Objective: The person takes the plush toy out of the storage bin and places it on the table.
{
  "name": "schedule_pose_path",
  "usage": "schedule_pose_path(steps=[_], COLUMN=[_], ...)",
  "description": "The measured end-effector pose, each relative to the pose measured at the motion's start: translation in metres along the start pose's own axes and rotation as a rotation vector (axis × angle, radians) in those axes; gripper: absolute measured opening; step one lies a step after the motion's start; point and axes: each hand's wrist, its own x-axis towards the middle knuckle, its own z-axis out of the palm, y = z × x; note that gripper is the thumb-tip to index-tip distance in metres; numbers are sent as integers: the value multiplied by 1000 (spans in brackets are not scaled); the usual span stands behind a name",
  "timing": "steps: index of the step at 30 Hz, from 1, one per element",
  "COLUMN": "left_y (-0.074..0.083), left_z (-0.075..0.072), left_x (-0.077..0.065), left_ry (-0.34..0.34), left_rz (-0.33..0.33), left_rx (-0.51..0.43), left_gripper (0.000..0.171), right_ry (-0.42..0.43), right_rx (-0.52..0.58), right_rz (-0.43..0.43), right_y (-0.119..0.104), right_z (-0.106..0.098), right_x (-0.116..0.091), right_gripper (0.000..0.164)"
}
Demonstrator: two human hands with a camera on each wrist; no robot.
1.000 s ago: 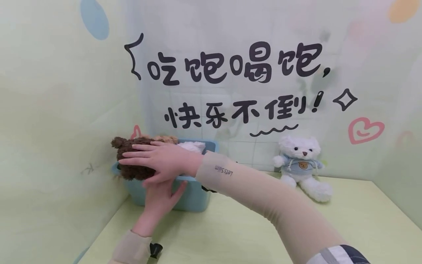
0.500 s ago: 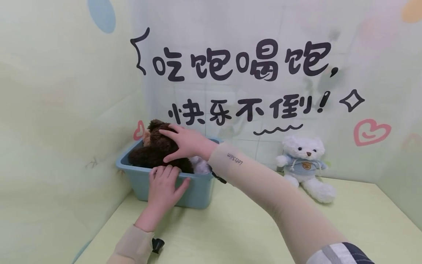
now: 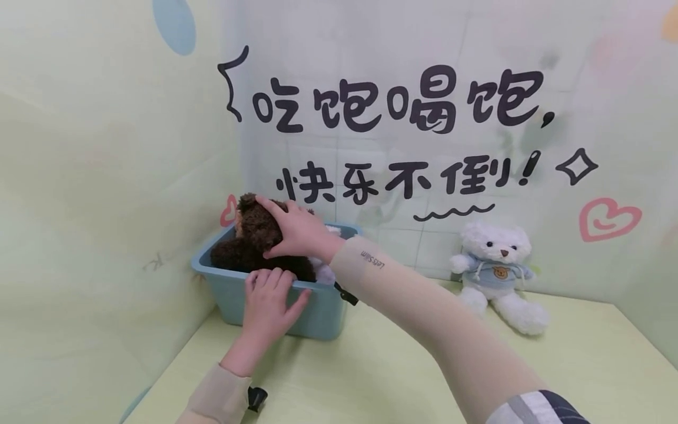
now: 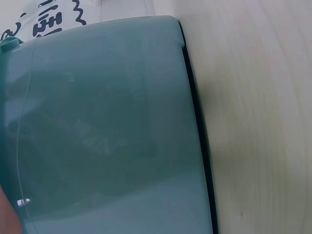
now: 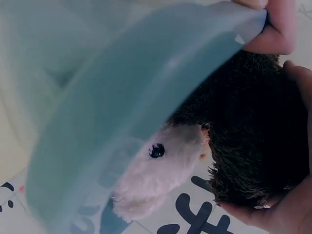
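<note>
Dark-brown furry plush toy point(image 3: 258, 228): inside the light-blue rectangular plastic bin point(image 3: 318, 311), partly above its rim.
Right grip point(image 3: 300, 231): holding the toy's upper part between spread thumb and fingers.
Left grip point(image 3: 268, 303): holding the bin's near rim.

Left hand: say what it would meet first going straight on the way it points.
Probably the brown plush, just beyond the bin rim that the left hand grips; the gap's depth is unclear.
</note>
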Motion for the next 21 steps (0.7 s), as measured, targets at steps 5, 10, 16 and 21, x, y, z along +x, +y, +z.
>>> schedule_pose_path(steps=[5,10,16,21], left_y=[-1,0,1,0], left_z=[1,2,2,2], left_x=[1,2,3,2], left_ry=[29,29,3,-12], left_rz=[11,10,0,-15], left_rx=[-8,-5,-14,-18], left_gripper=[39,41,40,41], right_ry=[69,150,232,295], right_rx=[-39,-87,-139,-151], right_rz=[-98,-117,-110,-112], right_y=[5,14,27,38], right_z=[-13,-32,-57,-82], right_x=[1,-2,-4,-5], right_gripper=[99,92,89,87])
